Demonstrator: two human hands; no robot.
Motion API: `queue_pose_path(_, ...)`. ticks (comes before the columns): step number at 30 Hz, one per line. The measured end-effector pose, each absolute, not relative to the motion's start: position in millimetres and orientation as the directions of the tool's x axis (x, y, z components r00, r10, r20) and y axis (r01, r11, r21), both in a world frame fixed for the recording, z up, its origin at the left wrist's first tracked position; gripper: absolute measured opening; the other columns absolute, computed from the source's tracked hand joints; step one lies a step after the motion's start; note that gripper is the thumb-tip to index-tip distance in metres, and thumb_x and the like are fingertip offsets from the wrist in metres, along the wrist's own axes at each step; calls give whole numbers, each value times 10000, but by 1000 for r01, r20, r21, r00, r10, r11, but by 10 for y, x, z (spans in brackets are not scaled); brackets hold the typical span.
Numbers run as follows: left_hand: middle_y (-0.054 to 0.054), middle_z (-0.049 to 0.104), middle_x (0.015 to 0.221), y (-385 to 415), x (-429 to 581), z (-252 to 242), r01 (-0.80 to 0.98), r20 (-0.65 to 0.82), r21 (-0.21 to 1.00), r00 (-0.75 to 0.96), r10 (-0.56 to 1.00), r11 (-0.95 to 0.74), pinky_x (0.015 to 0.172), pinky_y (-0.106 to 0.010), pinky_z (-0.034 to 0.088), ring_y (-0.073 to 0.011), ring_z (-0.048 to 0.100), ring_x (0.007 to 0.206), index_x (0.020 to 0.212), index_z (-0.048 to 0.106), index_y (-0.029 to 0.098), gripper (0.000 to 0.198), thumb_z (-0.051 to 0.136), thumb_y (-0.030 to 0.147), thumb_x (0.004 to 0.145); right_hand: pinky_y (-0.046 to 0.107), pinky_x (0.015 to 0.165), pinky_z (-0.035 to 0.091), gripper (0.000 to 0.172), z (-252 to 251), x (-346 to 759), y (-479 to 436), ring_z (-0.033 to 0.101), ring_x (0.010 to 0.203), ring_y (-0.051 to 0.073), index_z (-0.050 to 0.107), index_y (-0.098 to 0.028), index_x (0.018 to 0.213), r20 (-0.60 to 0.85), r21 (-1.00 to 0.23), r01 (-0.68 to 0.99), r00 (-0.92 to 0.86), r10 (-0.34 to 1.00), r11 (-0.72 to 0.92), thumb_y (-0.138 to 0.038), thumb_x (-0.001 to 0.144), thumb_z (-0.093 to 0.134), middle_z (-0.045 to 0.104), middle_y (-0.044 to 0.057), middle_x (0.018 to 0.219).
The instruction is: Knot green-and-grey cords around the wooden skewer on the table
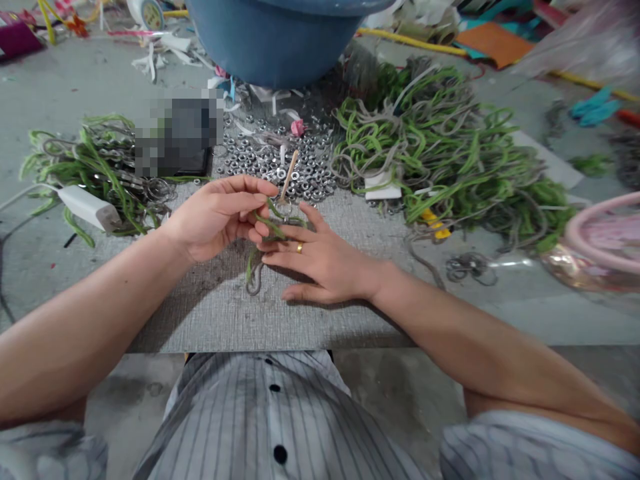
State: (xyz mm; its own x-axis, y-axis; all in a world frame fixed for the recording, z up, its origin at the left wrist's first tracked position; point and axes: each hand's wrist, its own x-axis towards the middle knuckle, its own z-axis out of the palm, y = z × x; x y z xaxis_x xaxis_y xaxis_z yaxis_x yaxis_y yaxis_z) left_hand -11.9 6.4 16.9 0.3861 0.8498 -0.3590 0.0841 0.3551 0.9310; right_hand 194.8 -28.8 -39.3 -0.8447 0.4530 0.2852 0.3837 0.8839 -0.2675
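My left hand [227, 217] is closed, pinching a short green and grey cord [273, 227] between thumb and fingertips. My right hand [325, 257], with a gold ring on one finger, lies low over the table from the right. The cord runs between its outstretched fingers, which seem to keep hold of it; its thumb is apart. A looped end of the cord hangs below the fingertips, over the grey board [210, 300]. Something small and shiny shows on the cord between the hands, too small to name. Just beyond lie many loose metal nuts [305, 177] and a thin wooden stick [290, 175].
A blue tub [280, 47] stands behind the nuts. Green and grey cords are heaped at right [450, 147]; a smaller bundle with metal parts [110, 150] lies left, by a white adapter [90, 208] and a dark device [185, 140]. A pink-rimmed container [585, 223] sits far right.
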Motion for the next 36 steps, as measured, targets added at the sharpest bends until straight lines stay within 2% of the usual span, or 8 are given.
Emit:
queue_pose_path(6,-1,624,706,42,-88,149,100,-384,921,385,839,375,608,-239,557,-85,625,557,874,630,156,97,539,129,855,455,1028,284,418,-386,2021,-225,607,968,220,707,-246,906,478,-243,580,-626,616,778,-513,969,392,720,27,854)
queue_pose_path(12,3,630,717,21,-64,153,77,-396,913,398,827,400,628,-241,566,-80,630,560,874,624,150,104,536,103,847,405,856,334,487,-387,1998,-225,575,863,212,700,-229,923,513,-218,637,-569,642,739,-616,929,406,693,28,796)
queue_pose_path(16,0,634,726,1,-56,133,55,-389,911,440,809,408,612,-219,554,-83,639,585,870,610,147,99,535,92,836,387,822,335,389,-355,1959,-238,575,813,197,696,-241,903,500,-232,644,-564,657,729,-483,976,399,682,15,746)
queue_pose_path(19,-27,663,810,-2,-83,107,187,-330,943,440,835,274,616,-231,543,-100,646,619,993,608,159,156,543,157,852,391,827,336,375,-343,1971,-242,573,797,196,692,-246,899,471,-268,655,-551,689,707,-426,988,375,670,13,738)
queue_pose_path(21,-44,674,882,-4,-115,110,357,-219,932,412,885,64,603,-240,521,-111,634,619,1131,579,179,284,566,226,851,394,822,344,386,-347,1992,-239,572,789,198,685,-240,906,471,-304,665,-517,715,682,-426,990,357,669,19,758)
queue_pose_path(25,-68,683,904,-35,-176,186,730,-43,606,426,904,-316,670,-279,489,-185,652,721,1316,477,173,576,639,323,783,389,794,380,376,-370,2024,-226,580,758,199,661,-236,870,510,-378,678,-415,753,630,-433,984,362,666,23,759)
queue_pose_path(29,-64,701,828,-72,-209,236,841,-198,283,522,830,-462,705,-322,475,-261,670,759,1367,440,199,629,586,305,764,360,762,407,376,-383,2022,-213,594,730,183,633,-234,823,549,-395,667,-381,744,632,-460,982,379,658,10,721)
queue_pose_path(36,-107,718,844,-87,-224,220,828,-289,174,560,777,-533,673,-343,462,-300,670,735,1379,455,192,642,568,388,778,383,816,402,358,-364,2038,-224,614,812,189,620,-229,883,518,-363,669,-434,737,649,-438,990,350,690,30,826)
